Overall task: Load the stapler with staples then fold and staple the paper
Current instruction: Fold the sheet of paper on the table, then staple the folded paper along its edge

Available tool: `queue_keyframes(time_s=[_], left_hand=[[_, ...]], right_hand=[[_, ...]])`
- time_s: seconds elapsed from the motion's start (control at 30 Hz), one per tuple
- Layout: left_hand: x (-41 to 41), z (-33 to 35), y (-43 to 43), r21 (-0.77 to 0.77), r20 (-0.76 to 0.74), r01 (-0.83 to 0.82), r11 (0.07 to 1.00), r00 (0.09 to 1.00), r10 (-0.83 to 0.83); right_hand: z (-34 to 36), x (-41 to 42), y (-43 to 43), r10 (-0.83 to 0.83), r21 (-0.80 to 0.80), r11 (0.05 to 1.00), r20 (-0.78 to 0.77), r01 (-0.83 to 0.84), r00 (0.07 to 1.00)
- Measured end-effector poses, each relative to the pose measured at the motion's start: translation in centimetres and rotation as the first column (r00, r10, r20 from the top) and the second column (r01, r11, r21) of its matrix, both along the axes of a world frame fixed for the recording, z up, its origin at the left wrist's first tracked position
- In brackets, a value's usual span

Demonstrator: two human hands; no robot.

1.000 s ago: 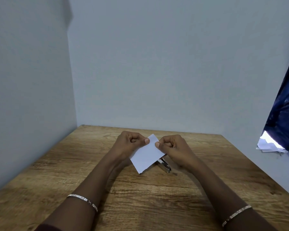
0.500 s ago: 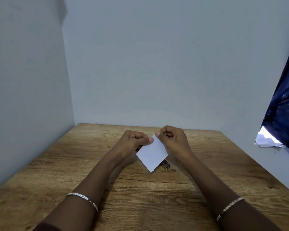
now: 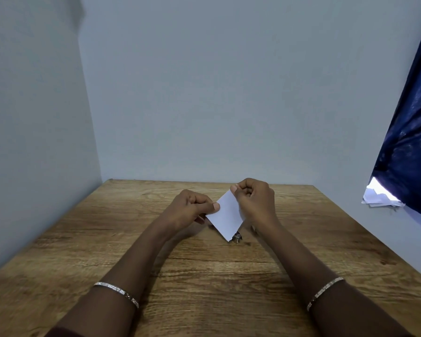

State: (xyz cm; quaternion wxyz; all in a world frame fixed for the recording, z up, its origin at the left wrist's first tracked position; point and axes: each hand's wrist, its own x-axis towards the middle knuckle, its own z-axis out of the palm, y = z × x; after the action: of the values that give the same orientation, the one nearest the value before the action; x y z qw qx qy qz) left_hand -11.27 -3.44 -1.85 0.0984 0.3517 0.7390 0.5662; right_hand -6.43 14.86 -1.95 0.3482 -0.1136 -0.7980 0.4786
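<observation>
The paper (image 3: 225,212), light and easily creased, is pinched at opposite corners by the left hand (image 3: 192,209) and right hand (image 3: 254,200); edges are best gripped.

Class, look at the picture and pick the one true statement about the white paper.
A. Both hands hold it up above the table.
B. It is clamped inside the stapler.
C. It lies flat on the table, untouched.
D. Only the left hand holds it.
A: the left hand and right hand each pinch an edge of the paper, which hangs tilted above the table, with part of the stapler visible behind its lower corner.
</observation>
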Motion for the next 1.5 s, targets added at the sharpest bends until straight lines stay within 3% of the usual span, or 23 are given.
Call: queue_keyframes(time_s=[0.33,0.47,0.57,0.63,0.77,0.87,0.97,1.13,1.27,1.37,1.5], left_hand=[[-0.2,-0.2,-0.1,-0.057,-0.051,-0.021,0.998,0.999,0.018],[-0.1,-0.6,0.0,-0.003,-0.019,-0.152,0.988,0.988,0.152],[-0.3,-0.9,0.1,0.121,0.186,-0.316,0.941,0.938,0.291],[-0.6,-0.8,0.0,0.129,0.308,-0.344,0.930,0.905,0.292],[-0.9,-0.3,0.0,0.066,0.481,-0.210,0.975,0.863,0.153],[-1.4,-0.4,-0.1,0.092,0.557,-0.145,0.985,0.827,0.070],[-1.6,-0.6,-0.2,0.134,0.596,-0.196,0.971,0.799,0.079],[-2.1,-0.8,-0.8,0.225,0.677,-0.327,0.918,0.730,0.094],[-2.2,-1.1,-0.7,0.220,0.663,-0.339,0.915,0.739,0.114],[-2.3,-1.1,-0.5,0.248,0.668,-0.402,0.881,0.730,0.145],[-2.5,-1.1,-0.5,0.283,0.643,-0.453,0.845,0.743,0.184]], right_hand=[[-0.5,-0.3,0.4,-0.167,0.038,0.985,-0.040,0.168,0.985],[-0.2,-0.2,0.9,-0.170,-0.015,0.985,-0.079,0.169,0.982],[0.1,0.4,2.2,-0.157,-0.107,0.984,-0.139,0.143,0.978],[0.2,0.8,2.6,-0.141,-0.143,0.983,-0.187,0.115,0.972],[0.9,0.9,1.5,-0.045,-0.147,0.989,-0.292,0.002,0.955],[1.2,1.0,0.4,0.123,-0.030,0.990,-0.313,-0.139,0.942],[1.0,1.1,0.1,0.246,0.144,0.965,-0.229,-0.217,0.942],[0.1,0.9,0.3,0.348,0.209,0.925,-0.132,-0.317,0.928],[-0.3,0.6,0.2,0.241,0.184,0.958,-0.090,-0.221,0.966],[-0.2,0.7,0.3,0.099,0.239,0.966,0.026,-0.103,0.995],[-0.5,1.0,-0.3,0.023,0.368,0.913,0.383,-0.175,0.923]])
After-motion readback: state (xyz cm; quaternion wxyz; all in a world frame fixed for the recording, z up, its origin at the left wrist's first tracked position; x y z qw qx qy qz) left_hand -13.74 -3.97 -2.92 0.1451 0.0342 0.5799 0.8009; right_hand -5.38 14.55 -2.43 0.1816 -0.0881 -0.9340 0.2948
